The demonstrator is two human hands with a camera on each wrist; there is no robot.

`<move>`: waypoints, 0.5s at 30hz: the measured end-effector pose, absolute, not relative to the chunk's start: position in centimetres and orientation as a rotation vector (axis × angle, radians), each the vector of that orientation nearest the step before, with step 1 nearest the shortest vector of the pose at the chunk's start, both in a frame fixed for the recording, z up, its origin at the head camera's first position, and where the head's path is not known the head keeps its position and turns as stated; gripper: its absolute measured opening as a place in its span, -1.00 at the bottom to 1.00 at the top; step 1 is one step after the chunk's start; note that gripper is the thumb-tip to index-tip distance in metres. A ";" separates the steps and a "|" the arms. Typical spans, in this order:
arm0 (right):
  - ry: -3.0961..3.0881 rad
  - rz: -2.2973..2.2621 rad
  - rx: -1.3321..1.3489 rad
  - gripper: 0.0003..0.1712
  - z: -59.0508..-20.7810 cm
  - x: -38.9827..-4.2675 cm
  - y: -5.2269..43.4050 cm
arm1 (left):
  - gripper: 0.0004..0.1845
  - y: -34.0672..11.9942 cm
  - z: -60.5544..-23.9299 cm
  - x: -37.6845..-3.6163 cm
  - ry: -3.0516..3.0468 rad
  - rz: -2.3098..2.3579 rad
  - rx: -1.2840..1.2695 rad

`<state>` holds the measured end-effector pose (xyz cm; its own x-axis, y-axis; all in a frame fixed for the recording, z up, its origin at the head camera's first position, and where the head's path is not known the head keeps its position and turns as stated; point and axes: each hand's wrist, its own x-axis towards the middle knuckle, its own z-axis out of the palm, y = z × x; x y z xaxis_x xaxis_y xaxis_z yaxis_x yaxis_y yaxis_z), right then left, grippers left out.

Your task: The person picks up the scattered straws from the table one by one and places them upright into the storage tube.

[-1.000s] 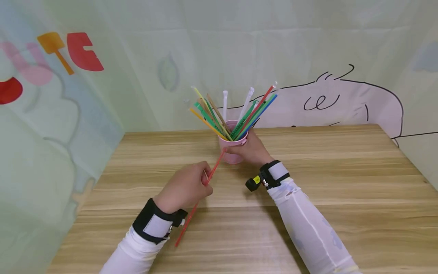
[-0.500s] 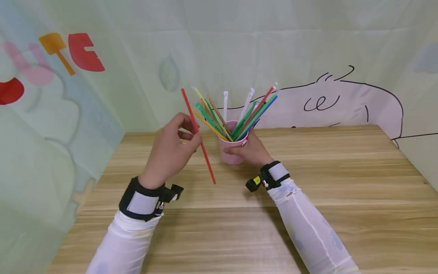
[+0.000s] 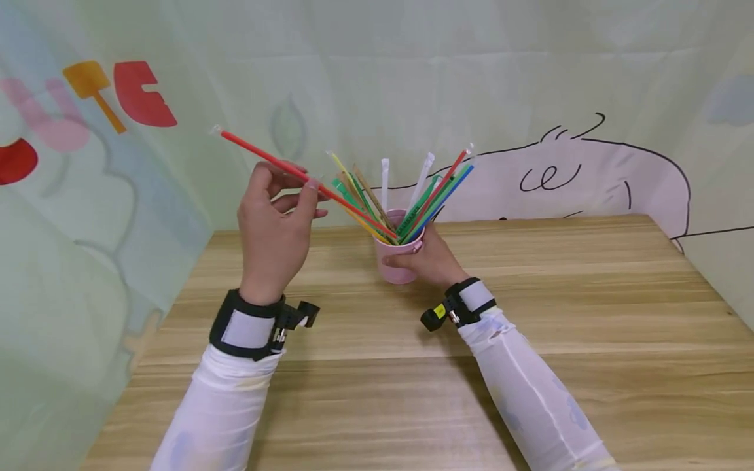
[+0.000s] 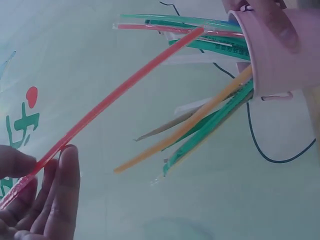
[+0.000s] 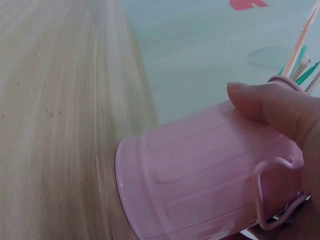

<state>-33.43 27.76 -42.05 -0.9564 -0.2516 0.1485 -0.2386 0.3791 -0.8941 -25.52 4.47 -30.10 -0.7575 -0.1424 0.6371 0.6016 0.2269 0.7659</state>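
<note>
Straw tip at the bucket rim

Two hands are in my head view. My left hand (image 3: 273, 226) is raised off the worktop (image 3: 589, 314) at about 9 o'clock of the pink bucket (image 3: 399, 261), and it pinches one red straw (image 3: 294, 173) between thumb and fingertips, the other fingers loosely spread. That straw slants from its upper end at 10 o'clock down to its lower tip, which sits right at the bucket's mouth among the other straws; I cannot tell whether the tip is inside or only touching the bundle. In the left wrist view the same red straw (image 4: 120, 90) runs from my fingers (image 4: 62, 190) toward the bucket (image 4: 285, 50).

My right hand (image 3: 432, 258) is curled round the one pink bucket from its 3 o'clock side, thumb laid across the ribbed wall, as the right wrist view shows of the bucket (image 5: 200, 175). The bucket stands on the worktop near its far edge.

The straw bundle (image 3: 406, 196) fans out of the bucket. I count roughly ten in it: several green, two white-wrapped, one more red, one blue, one yellow, one orange, one brownish. The overlap keeps me from an exact count.

One wrist camera band is strapped on each white sleeve, two in all.
</note>
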 end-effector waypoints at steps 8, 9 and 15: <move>2.601 -1.663 -0.430 0.11 -42.0 -33.3 27.8 | -0.73 5.2 -32.2 -27.2 -1.926 -1.610 -0.341; 2.603 -1.660 -0.422 0.11 -42.0 -33.3 27.8 | -0.73 5.3 -32.6 -27.4 -1.938 -1.604 -0.334; 2.599 -1.672 -0.425 0.10 -42.1 -33.4 27.8 | -0.74 6.1 -34.5 -28.4 -2.014 -1.580 -0.288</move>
<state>-33.40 27.78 -42.13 -0.9627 -0.2386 0.1278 -0.2153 0.3884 -0.8960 -28.41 6.09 -34.48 -0.8210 -0.1675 0.5458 0.4903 0.2828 0.8244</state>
